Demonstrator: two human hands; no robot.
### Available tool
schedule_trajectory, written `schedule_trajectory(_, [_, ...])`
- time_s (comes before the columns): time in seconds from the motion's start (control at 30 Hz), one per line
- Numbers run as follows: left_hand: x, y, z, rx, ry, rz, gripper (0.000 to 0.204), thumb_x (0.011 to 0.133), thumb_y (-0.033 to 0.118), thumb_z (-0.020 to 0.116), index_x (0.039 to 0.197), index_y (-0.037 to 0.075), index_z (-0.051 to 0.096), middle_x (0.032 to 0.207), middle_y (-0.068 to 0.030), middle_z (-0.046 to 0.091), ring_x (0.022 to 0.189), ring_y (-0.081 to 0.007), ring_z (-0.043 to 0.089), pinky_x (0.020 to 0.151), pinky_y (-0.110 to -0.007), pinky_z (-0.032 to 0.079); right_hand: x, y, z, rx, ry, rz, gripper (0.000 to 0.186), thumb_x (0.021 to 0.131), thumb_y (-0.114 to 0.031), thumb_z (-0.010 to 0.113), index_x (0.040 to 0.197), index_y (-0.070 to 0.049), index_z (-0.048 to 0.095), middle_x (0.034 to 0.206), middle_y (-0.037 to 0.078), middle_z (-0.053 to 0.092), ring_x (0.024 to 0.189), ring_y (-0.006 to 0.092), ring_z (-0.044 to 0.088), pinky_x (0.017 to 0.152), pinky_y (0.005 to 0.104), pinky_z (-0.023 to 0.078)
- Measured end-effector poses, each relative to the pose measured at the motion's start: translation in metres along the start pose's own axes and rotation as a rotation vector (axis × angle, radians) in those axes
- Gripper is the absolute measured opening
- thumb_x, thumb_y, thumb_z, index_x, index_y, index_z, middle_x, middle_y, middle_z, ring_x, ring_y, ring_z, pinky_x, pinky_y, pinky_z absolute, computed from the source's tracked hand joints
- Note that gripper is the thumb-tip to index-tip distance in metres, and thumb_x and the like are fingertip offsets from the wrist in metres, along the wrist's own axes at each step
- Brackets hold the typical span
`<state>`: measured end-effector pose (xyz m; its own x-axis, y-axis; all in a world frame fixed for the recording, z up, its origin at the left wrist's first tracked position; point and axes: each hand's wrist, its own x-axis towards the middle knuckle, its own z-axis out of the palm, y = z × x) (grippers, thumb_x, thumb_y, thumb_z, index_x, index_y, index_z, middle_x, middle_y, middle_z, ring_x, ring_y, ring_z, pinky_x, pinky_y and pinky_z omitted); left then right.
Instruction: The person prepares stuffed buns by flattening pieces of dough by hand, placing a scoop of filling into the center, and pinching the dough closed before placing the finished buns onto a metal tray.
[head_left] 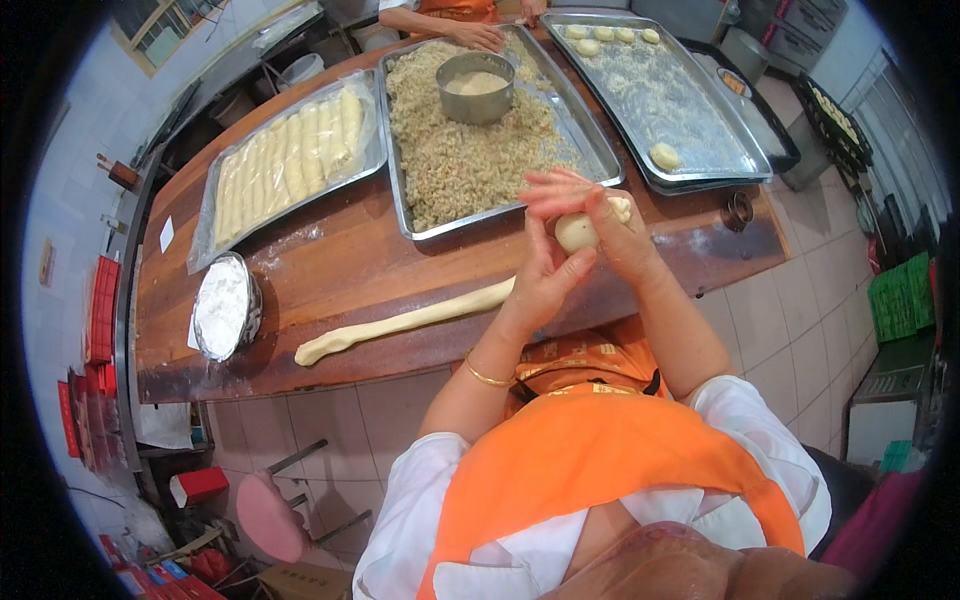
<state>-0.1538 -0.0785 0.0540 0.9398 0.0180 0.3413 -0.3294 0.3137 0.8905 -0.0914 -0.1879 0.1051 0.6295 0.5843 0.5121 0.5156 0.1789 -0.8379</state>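
My left hand [545,255] and my right hand [625,245] are raised over the table's front edge, closed around a pale round dough ball [577,231] with a gathered, uneven lump at its right. Some fingertips stick up above the ball; part of it is hidden. Beneath my left forearm, a long dough rope [400,322] lies across the wooden table [300,270]. Just beyond my hands is a metal tray [410,228] of crumbly filling, with a metal ring container [475,105] of fine tan stuff on it.
Dough strips under plastic [290,150] lie left, above a flour bowl [222,305]. A tray [715,125] with dough rounds and a small metal cutter [738,210] are right. A co-worker's hand [475,35] reaches over the filling. A pink stool [268,515] stands below left.
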Motion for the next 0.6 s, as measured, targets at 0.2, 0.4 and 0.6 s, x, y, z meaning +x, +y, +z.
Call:
schedule_trajectory(0.2, [0.005,0.004,-0.041,-0.118,-0.321,-0.192,0.066,0.1,0.061,0.043,0.14,0.008,0.037,0.094,-0.0004,0.055,0.067,-0.0062,0.047,0.054,-0.019,0.035,0.0,-0.005,0.008,0.011,0.002,-0.018,0.065,0.106,-0.054,0.03,0.113,-0.007,0.074,0.139,0.016,0.058,0.145,0.0314,0.034,0.118,0.0501,0.024])
schedule_trajectory(0.4, [0.0,0.009,0.013,-0.023,0.118,0.037,0.077,0.095,0.074,0.036,0.134,0.008,0.044,0.092,0.0015,0.054,0.07,-0.0059,0.047,0.054,-0.02,0.034,-0.003,0.001,0.004,0.034,0.039,-0.009,0.067,0.106,-0.054,0.029,0.107,-0.006,0.075,0.134,0.016,0.062,0.144,0.0318,0.036,0.118,0.0499,0.025])
schedule_trajectory(0.6, [0.0,0.001,-0.037,0.013,-0.239,-0.179,0.055,0.1,0.055,0.049,0.127,0.008,0.047,0.099,-0.0008,0.056,0.079,-0.0083,0.053,0.059,-0.022,0.04,-0.003,-0.005,0.004,0.005,-0.022,0.021,0.069,0.105,-0.056,0.029,0.104,-0.005,0.076,0.127,0.016,0.066,0.141,0.0323,0.041,0.118,0.0479,0.026])
